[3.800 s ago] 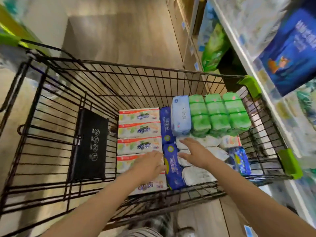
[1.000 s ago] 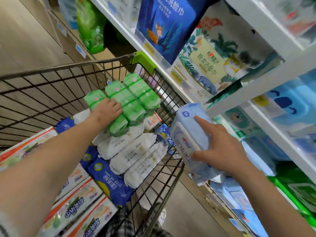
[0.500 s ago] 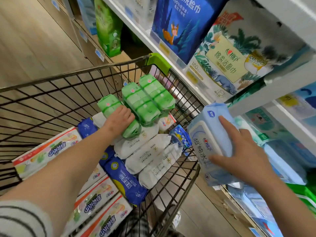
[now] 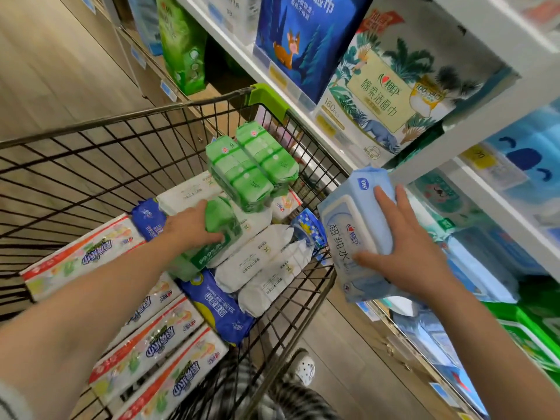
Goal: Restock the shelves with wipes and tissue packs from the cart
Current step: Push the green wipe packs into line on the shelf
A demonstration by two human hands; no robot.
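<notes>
Wood-look floor (image 4: 75, 71), narrow aisle. Wire cart (image 4: 91, 165) is parked tight against the white shelving (image 4: 472, 137) on the right; its green corner bumper (image 4: 268, 100) sits just beside the shelf edge.

Cart load: long tissue packs (image 4: 145, 338) along the left side, dark blue packs (image 4: 218, 310) in the middle, white wipe packs (image 4: 266, 262) to the right, and a stack of green packs (image 4: 251, 165) at the far end. The left half of the basket floor is bare wire.

Shelves: upper level holds a palm-print pack (image 4: 394, 95) and a blue deer-print pack (image 4: 303, 40). The level below holds pale blue wipe packs (image 4: 491, 262) (blurred, count unclear). There is only a slim gap between cart rim and shelf front.

Left hand (image 4: 191, 228) reaches into the cart, fingers curled over one green pack (image 4: 218, 234), thumb on its front. The pack is tilted and sits over the white ones.

Right hand (image 4: 406, 253) is outside the cart, gripping the pale blue wipes pack (image 4: 354, 231): fingers spread over its far side, thumb on the printed face. The pack hangs in the gap, its top corner just under the shelf board's edge.
</notes>
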